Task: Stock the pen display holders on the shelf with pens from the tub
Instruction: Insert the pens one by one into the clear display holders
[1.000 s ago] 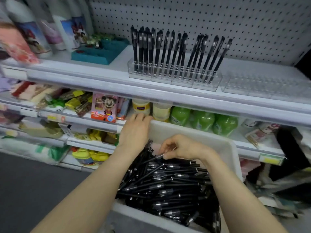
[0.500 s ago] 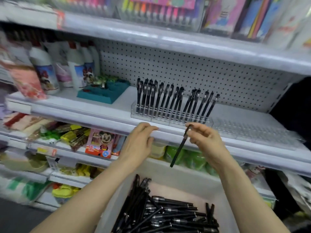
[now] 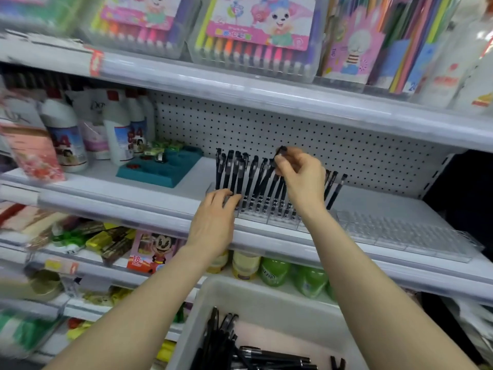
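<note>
right hand pinching pen by cap over holder; left hand flat, fingers straight, touching holder front.

white bottle: red "84" on its label | second white bottle: "84" | pale pouch between them: "Dove" | cartoon-mouse card, lower shelf: "18" | coloured-pencil pack, top shelf: "24" at its foot | pen barrel: print too small to read
</note>
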`<state>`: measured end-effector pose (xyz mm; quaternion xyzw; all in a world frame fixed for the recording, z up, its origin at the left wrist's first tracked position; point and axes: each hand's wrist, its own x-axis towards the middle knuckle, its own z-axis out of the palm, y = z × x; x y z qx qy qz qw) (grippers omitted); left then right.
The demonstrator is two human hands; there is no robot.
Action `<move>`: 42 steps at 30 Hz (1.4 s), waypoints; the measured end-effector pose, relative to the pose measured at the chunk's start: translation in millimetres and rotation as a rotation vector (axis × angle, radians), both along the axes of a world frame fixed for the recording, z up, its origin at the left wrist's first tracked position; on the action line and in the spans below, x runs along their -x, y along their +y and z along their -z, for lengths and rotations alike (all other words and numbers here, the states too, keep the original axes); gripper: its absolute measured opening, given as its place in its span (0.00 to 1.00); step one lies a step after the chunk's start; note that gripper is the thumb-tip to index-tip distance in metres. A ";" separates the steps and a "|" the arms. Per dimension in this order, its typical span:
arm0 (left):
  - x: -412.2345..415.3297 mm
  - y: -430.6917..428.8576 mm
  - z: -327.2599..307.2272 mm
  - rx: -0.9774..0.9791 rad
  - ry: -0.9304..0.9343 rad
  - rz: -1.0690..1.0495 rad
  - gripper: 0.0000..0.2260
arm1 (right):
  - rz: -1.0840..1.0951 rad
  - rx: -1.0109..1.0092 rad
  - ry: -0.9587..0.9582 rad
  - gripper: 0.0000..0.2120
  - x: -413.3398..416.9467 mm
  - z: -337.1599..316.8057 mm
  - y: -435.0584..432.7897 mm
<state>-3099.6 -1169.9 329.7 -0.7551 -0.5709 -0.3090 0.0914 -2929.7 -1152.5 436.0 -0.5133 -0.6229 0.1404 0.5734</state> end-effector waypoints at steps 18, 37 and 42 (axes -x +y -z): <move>2.2 -0.1 -2.7 -0.019 -0.017 0.025 0.25 | 0.041 0.187 -0.271 0.14 19.9 25.1 9.5; 3.7 -71.9 93.4 0.323 -0.082 0.208 0.12 | -0.684 0.536 -0.711 0.12 2.4 184.7 -141.2; 5.3 -73.3 93.4 0.310 -0.083 0.202 0.12 | -0.907 0.374 -1.001 0.22 38.7 206.5 -160.3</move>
